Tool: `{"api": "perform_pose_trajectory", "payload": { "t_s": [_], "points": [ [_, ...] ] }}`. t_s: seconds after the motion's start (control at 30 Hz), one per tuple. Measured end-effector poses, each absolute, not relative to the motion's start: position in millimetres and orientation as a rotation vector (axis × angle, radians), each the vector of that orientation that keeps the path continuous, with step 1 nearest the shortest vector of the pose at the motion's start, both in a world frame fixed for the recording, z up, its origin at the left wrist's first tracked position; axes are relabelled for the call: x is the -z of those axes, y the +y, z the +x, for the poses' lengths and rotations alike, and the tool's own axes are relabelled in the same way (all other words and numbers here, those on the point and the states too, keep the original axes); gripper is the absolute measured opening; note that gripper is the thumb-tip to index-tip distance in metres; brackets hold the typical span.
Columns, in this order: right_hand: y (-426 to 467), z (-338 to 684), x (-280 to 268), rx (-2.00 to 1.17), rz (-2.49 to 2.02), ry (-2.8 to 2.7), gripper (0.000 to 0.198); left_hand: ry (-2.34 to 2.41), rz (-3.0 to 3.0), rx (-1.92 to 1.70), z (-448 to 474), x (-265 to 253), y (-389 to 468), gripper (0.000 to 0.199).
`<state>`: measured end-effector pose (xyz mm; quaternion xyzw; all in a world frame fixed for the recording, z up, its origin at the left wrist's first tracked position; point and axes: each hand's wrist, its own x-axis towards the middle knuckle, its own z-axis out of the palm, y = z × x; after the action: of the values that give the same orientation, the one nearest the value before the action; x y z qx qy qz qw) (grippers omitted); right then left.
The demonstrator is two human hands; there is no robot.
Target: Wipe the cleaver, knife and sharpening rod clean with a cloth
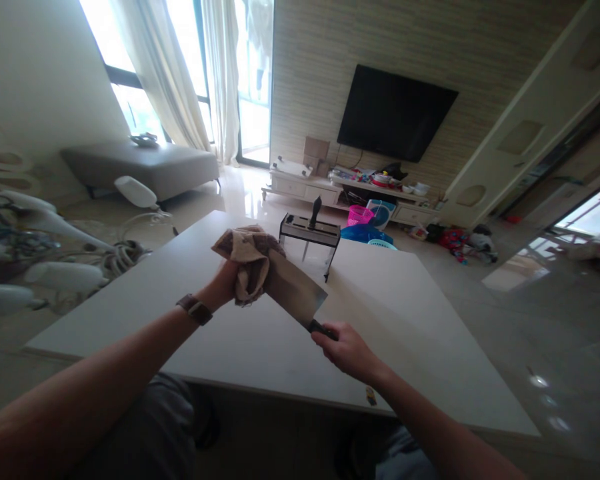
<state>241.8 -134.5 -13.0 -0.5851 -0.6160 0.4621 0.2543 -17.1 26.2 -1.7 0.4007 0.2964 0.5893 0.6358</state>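
My right hand [347,350] is closed around the black handle of a cleaver [293,288], whose broad metal blade points away to the upper left above the table. A brown cloth [251,257] is bunched in my left hand [223,283], which wears a dark wristband. The cloth lies against the far end of the blade and covers that part. My left fingers are mostly hidden under the cloth. Just beyond the blade stands a knife block [310,233] with clear sides and a dark top; one black-handled tool [315,212] sticks up from it.
The white table [380,300] carries the block and a small sticker [371,396] near its front edge. White lamp parts [65,273] crowd the left side. Beyond the table are a pink basket [360,215], a low cabinet [300,187] and a grey bench [145,167].
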Motion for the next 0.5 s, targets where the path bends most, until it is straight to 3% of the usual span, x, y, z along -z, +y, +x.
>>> {"api": "perform_pose_trajectory", "payload": {
  "t_s": [0.5],
  "points": [
    [-116, 211, 20, -1.258, -1.481, -1.360, 0.040, 0.595, 0.564, -1.119, 39, 14, -2, 0.022]
  ]
}}
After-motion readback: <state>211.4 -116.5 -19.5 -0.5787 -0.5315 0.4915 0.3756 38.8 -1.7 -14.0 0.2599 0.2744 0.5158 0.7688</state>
